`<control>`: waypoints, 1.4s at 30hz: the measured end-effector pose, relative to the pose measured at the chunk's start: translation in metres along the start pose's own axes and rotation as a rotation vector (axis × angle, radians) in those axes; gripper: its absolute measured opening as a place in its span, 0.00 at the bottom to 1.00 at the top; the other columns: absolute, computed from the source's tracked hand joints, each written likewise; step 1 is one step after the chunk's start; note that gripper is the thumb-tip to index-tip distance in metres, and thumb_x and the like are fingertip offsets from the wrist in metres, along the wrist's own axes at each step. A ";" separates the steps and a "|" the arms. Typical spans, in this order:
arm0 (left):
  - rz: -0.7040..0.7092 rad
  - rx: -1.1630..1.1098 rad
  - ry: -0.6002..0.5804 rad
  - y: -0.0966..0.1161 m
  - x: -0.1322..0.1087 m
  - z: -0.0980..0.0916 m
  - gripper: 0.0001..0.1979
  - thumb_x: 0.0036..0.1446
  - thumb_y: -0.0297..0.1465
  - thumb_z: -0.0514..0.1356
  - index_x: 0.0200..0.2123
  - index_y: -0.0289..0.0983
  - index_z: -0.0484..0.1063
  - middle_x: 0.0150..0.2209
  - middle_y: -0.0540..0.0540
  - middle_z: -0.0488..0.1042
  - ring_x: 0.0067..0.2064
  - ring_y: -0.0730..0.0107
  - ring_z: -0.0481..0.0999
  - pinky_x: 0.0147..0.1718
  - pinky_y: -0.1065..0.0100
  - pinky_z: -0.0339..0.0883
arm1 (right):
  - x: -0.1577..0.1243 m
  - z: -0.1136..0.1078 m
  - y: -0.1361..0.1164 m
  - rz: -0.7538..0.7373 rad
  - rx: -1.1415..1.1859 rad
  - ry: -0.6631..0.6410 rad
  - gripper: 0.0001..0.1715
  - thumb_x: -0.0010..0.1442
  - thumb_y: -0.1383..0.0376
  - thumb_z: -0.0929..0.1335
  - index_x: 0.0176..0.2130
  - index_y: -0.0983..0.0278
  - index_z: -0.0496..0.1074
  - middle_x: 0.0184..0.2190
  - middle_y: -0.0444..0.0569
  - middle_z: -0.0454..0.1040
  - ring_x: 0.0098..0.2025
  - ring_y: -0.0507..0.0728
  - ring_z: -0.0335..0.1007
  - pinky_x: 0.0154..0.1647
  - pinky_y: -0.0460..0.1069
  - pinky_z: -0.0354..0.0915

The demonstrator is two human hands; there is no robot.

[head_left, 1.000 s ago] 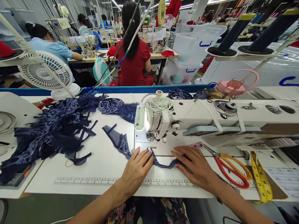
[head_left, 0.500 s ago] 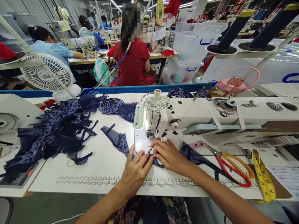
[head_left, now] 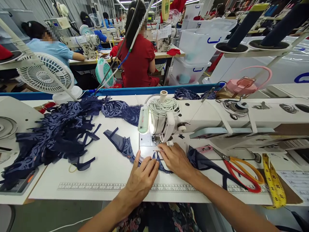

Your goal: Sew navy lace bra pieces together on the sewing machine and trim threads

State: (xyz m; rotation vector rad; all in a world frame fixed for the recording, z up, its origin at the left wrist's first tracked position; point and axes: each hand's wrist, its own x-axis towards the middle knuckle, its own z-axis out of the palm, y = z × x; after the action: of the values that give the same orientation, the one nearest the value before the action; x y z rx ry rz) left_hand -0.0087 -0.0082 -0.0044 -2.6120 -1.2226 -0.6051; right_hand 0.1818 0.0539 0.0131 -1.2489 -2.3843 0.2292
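A navy lace garment piece (head_left: pixel 123 145) lies on the white table (head_left: pixel 101 174) and runs under the presser foot of the white sewing machine (head_left: pixel 164 122). My left hand (head_left: pixel 142 175) lies flat on the lace just left of the needle, fingers stretched out. My right hand (head_left: pixel 177 159) presses the lace right in front of the presser foot, fingertips pinched on its edge. More of the navy strap (head_left: pixel 205 162) trails to the right under my right wrist.
A heap of navy lace pieces (head_left: pixel 55 132) covers the table's left side. Red-and-orange scissors (head_left: pixel 241 172) and a yellow tape measure (head_left: pixel 272 180) lie at the right. A white fan (head_left: pixel 45 75) stands at the back left. Other people sew at tables beyond.
My right hand has moved left from the table's right part to the presser foot. The lace has been drawn under the needle. My left hand has barely shifted.
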 end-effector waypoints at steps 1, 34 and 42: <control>-0.012 0.000 0.005 0.001 0.000 0.000 0.16 0.67 0.23 0.49 0.54 0.34 0.69 0.50 0.43 0.76 0.55 0.60 0.71 0.65 0.40 0.43 | -0.004 -0.002 -0.002 -0.028 -0.003 0.016 0.12 0.67 0.70 0.59 0.46 0.65 0.69 0.37 0.53 0.72 0.39 0.59 0.67 0.44 0.55 0.61; -0.094 -0.121 0.058 0.003 -0.005 0.002 0.17 0.62 0.19 0.52 0.50 0.34 0.73 0.51 0.44 0.77 0.54 0.58 0.71 0.65 0.35 0.37 | -0.038 -0.003 -0.008 -0.194 -0.029 0.135 0.13 0.65 0.72 0.65 0.49 0.66 0.73 0.42 0.53 0.77 0.44 0.57 0.69 0.46 0.54 0.61; -0.087 -0.115 0.039 0.003 -0.004 0.001 0.17 0.61 0.18 0.52 0.48 0.35 0.74 0.53 0.45 0.76 0.57 0.57 0.69 0.65 0.34 0.35 | -0.036 -0.002 -0.010 -0.215 -0.049 0.093 0.16 0.66 0.74 0.62 0.50 0.65 0.73 0.50 0.51 0.77 0.53 0.58 0.68 0.54 0.55 0.59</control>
State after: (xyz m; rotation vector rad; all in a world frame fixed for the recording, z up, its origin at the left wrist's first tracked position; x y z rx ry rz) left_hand -0.0083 -0.0126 -0.0070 -2.6369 -1.3327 -0.7605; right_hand 0.1931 0.0185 0.0071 -0.9907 -2.4321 0.0458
